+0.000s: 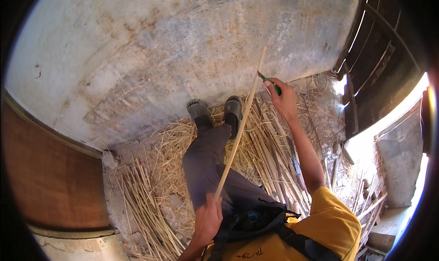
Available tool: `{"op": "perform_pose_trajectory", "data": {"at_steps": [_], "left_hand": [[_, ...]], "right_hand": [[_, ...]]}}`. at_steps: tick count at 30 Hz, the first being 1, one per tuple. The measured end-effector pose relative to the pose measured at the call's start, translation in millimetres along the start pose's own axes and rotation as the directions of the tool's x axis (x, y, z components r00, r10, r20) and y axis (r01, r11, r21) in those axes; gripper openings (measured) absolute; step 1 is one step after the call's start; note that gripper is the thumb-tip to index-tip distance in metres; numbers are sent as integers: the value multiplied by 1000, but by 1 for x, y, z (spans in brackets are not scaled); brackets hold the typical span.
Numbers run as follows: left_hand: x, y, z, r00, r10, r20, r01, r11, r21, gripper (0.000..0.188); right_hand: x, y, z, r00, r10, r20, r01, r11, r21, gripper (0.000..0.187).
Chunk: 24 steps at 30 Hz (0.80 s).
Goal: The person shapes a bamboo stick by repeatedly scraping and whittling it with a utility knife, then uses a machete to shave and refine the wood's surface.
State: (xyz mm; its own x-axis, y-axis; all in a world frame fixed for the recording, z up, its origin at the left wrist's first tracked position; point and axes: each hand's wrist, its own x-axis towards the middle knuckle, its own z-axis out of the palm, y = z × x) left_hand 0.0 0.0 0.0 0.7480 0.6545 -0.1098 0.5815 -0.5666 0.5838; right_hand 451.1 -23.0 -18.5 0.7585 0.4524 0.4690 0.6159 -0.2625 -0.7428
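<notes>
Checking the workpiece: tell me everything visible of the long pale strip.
The long pale strip is tan, narrow and slightly bowed, apparently bamboo or wood. It slants up and rightward: the left hand grips its near end, the far tip is ungripped. Near that tip, a green-handled knife in the right hand has its blade at the right edge; contact is unclear.

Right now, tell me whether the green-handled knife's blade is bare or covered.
Bare: the dark blade sticks out past the right hand beside the pale strip, no cover showing.
</notes>
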Motion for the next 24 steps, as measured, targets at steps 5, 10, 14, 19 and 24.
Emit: {"op": "perform_pose_trajectory", "data": {"at_steps": [5,10,14,19,24], "left_hand": [[-3,18,6,998,-68,7,68,986,-154,23],[16,10,-8,994,-27,-107,7,984,-176,24],[19,6,-10,993,-26,-111,3,979,-203,25],[20,3,-9,991,-14,-135,-12,981,-196,29],[29,1,-23,987,-31,-159,-2,979,-202,38]], "right_hand": [[-14,3,-23,977,186,107,-214,856,470,38],[-50,-40,3,878,346,332,-479,600,641,40],[-74,-71,16,853,203,480,-515,469,718,37],[-84,-90,24,871,225,436,-489,466,737,31],[-90,-102,15,860,312,404,-508,447,736,30]]}}
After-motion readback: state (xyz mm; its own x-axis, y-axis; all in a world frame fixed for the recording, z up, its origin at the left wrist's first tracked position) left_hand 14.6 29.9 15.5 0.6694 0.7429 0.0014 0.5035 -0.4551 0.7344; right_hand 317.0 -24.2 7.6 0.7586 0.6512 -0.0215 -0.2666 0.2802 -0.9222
